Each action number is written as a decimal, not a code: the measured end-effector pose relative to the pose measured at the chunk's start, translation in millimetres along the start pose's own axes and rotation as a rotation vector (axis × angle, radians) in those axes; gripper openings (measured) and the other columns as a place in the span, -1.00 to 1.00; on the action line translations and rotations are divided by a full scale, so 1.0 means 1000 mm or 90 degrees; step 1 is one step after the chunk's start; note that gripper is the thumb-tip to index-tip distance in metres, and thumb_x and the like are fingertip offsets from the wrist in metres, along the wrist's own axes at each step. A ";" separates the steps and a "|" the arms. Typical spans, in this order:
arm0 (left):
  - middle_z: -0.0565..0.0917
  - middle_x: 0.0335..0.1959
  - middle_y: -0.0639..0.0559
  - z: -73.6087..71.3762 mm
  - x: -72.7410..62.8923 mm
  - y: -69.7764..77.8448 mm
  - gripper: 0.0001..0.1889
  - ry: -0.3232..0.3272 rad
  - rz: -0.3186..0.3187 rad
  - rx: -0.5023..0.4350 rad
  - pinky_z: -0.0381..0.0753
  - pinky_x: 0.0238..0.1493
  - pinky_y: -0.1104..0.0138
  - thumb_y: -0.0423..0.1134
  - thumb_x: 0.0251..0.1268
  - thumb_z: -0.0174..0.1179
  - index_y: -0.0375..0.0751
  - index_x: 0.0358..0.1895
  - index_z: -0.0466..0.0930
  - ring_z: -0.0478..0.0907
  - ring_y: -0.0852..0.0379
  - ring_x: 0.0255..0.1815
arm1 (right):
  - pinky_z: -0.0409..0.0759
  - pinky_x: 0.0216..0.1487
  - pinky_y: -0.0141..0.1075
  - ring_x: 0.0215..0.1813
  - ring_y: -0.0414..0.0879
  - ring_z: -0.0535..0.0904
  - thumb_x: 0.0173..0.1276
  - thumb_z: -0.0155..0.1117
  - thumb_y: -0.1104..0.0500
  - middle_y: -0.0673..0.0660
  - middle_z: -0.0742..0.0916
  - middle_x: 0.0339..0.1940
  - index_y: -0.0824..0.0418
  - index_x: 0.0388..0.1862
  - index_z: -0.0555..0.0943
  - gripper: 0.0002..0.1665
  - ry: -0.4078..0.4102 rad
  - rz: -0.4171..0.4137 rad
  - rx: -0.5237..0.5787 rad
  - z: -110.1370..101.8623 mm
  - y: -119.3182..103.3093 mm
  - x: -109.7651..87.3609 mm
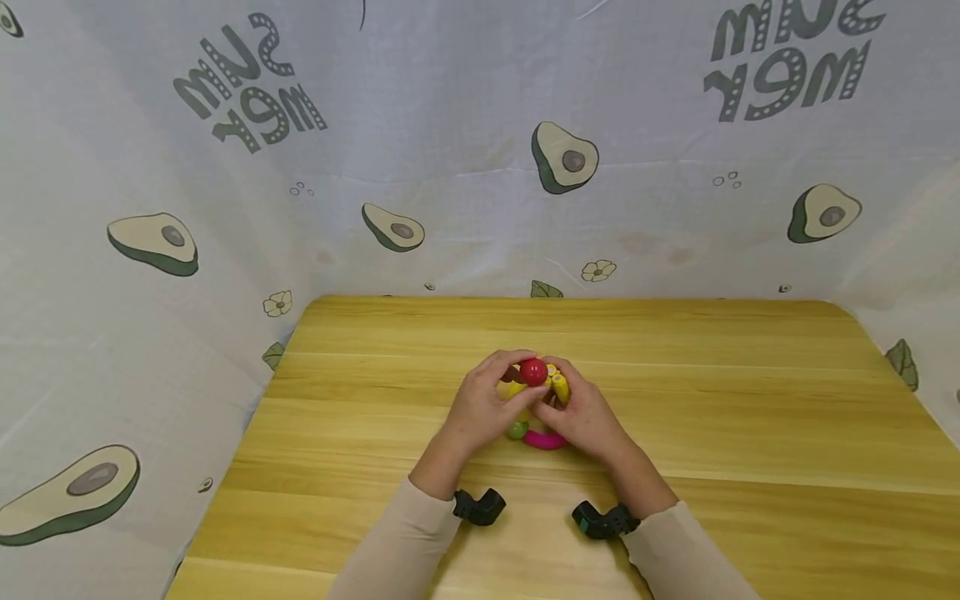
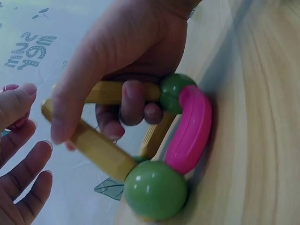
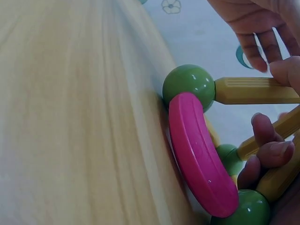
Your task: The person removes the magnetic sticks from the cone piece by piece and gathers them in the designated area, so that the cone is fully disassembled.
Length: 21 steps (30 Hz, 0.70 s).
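My left hand point(image 1: 487, 400) pinches a glossy red ball point(image 1: 533, 372) between thumb and fingers, above a toy frame of balls and rods. At the left wrist view's left edge, the ball is partly hidden by that hand. My right hand point(image 1: 581, 412) grips yellow rods point(image 1: 560, 387) of the frame; in the left wrist view its fingers point(image 2: 132, 103) curl around them. The rods rise from green balls point(image 2: 155, 191) on the table, and a pink curved rod point(image 3: 199, 154) joins two of these at the base. Fingers hide part of the rods.
The wooden table point(image 1: 360, 467) extends around the hands on all sides. A white curtain point(image 1: 465, 100) printed with avocados and lettering hangs behind it and along its sides. Black wrist cameras point(image 1: 480, 507) are strapped to both wrists.
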<state>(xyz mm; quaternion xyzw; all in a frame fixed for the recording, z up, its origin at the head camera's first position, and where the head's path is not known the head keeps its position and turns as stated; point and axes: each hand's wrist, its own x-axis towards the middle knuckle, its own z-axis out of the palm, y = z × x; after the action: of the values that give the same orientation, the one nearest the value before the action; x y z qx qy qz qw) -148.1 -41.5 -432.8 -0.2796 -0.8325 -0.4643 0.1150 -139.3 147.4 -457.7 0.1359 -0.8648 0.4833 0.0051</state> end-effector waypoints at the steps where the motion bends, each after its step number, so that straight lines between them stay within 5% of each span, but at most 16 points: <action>1: 0.72 0.03 -0.03 -0.002 0.000 -0.002 -0.53 0.001 -0.002 0.003 0.71 0.01 0.20 -0.20 0.27 0.44 -0.16 0.22 0.58 0.66 0.06 -0.06 | 0.62 -0.07 -0.25 -0.12 -0.01 0.57 0.32 0.47 0.14 0.16 0.70 -0.04 0.06 0.36 0.42 -0.32 0.000 0.005 -0.002 0.000 0.000 0.000; 7: 0.71 0.03 -0.01 -0.016 -0.001 -0.018 -0.53 -0.011 -0.047 0.018 0.69 0.07 0.23 -0.16 0.30 0.42 -0.12 0.25 0.60 0.67 0.09 -0.05 | 0.62 0.00 -0.16 -0.05 0.02 0.58 0.31 0.49 0.02 0.19 0.70 -0.02 0.05 0.38 0.42 -0.29 -0.002 0.034 -0.015 -0.001 0.000 0.002; 15: 0.63 0.08 -0.05 -0.033 -0.003 -0.057 -0.51 -0.036 -0.227 0.062 0.68 0.06 0.17 -0.11 0.33 0.39 -0.13 0.29 0.59 0.64 0.00 -0.01 | 0.61 0.20 0.04 0.10 0.09 0.59 0.30 0.50 -0.02 0.21 0.69 0.12 0.06 0.44 0.40 -0.21 -0.004 0.061 -0.020 -0.006 0.003 0.003; 21: 0.67 0.17 -0.11 -0.051 -0.009 -0.080 -0.52 -0.017 -0.307 0.132 0.61 0.16 0.05 -0.17 0.32 0.39 -0.13 0.28 0.59 0.58 -0.10 0.13 | 0.66 0.11 -0.13 0.02 0.03 0.60 0.31 0.50 0.02 0.20 0.68 0.09 0.08 0.49 0.35 -0.16 -0.016 0.057 0.010 -0.013 0.006 0.003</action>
<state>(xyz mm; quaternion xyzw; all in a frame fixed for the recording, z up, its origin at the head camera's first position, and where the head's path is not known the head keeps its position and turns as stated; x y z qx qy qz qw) -189.6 -120.3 -466.3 -0.0659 -0.9198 -0.3865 0.0179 -145.4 160.5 -455.0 0.1031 -0.8663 0.4880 -0.0281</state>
